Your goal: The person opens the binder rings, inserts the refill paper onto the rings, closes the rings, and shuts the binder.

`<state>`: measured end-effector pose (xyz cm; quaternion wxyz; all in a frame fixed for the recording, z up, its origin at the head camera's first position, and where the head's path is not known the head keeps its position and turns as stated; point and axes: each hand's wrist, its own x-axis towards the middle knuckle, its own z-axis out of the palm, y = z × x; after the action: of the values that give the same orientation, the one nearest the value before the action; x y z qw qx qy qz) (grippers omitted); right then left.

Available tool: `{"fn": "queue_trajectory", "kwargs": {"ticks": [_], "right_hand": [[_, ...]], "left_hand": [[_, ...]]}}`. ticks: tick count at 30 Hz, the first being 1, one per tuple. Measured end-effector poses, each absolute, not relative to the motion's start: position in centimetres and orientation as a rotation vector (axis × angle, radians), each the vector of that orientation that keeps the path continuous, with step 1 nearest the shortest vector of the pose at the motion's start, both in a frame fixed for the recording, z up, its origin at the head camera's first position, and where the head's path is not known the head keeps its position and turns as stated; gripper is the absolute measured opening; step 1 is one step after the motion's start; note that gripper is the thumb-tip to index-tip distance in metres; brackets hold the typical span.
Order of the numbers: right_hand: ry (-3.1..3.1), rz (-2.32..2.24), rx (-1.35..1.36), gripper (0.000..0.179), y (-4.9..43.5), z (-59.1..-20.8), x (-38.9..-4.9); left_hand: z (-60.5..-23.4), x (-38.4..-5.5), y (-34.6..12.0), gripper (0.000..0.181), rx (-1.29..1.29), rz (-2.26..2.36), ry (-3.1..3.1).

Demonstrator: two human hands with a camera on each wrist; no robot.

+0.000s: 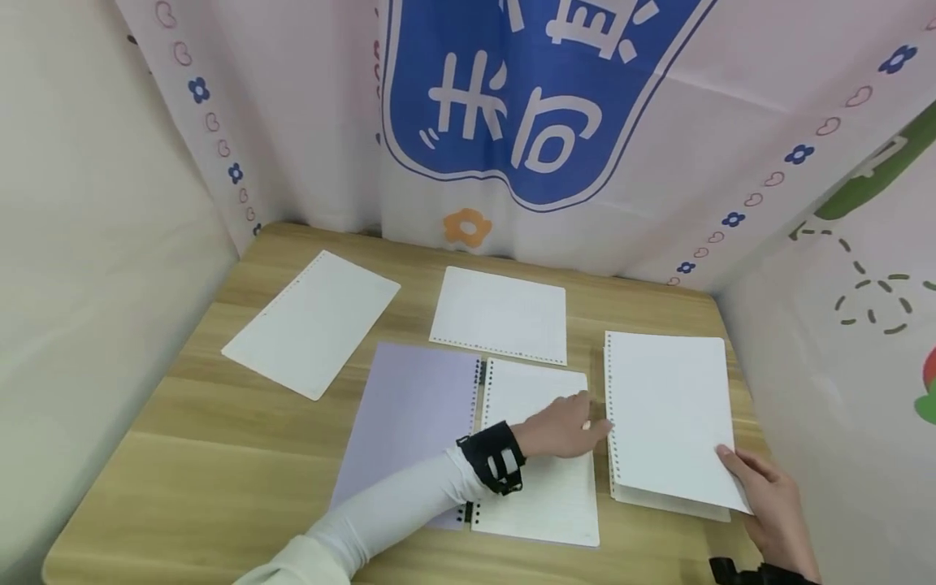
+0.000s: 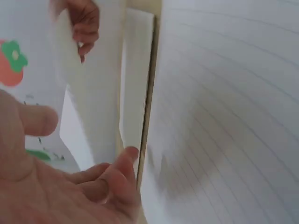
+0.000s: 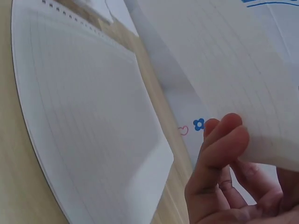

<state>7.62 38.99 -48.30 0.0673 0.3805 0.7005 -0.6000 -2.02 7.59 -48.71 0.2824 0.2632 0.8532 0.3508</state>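
Note:
My right hand (image 1: 777, 497) pinches the lower right corner of a white punched sheet (image 1: 669, 406). In the right wrist view that sheet's lined underside shows, raised above another lined sheet (image 3: 88, 116) on the table. A loose-leaf binder notebook lies open, with a lilac cover (image 1: 417, 406) on the left and lined pages (image 1: 537, 504) on the right. Over those pages reaches my left hand (image 1: 559, 426), its fingertips near the punched edge of the sheet at right. Its thumb stands apart from the loosely bent fingers in the left wrist view, and nothing is held between them.
A loose punched sheet (image 1: 314, 325) lies at the back left of the wooden table (image 1: 183, 471). Another sheet (image 1: 504, 313) lies behind the binder. A printed curtain (image 1: 307, 122) hangs along the back, and a wall (image 1: 826, 390) stands close on the right.

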Motion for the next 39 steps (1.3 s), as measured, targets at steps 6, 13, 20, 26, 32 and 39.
{"fn": "queue_trajectory", "kwargs": {"ticks": [6,13,20,26,32,39], "right_hand": [[1.951,-1.948,0.906,0.010,36.9,-47.6,8.1],[1.962,-1.898,0.774,0.024,34.3,-48.0,8.0],[2.051,-1.751,0.634,0.032,32.8,-48.3,7.5],[2.114,-1.642,0.571,0.051,32.1,-48.1,6.3],[2.239,-1.538,0.602,0.049,30.8,-48.5,5.5],[2.320,-1.535,0.600,0.046,29.1,-49.0,4.9]], "left_hand": [[-49.4,-4.1,5.2,0.048,0.499,1.316,2.149],[-50.3,-5.2,2.5,0.035,0.389,1.426,2.189],[-50.3,-5.1,0.8,0.027,0.365,1.412,2.249],[-49.9,-4.7,0.0,0.037,0.392,1.421,2.239],[-50.3,-3.8,-1.5,0.035,0.401,1.378,2.260],[-50.6,-3.4,-3.5,0.024,0.358,1.381,2.259]]}}
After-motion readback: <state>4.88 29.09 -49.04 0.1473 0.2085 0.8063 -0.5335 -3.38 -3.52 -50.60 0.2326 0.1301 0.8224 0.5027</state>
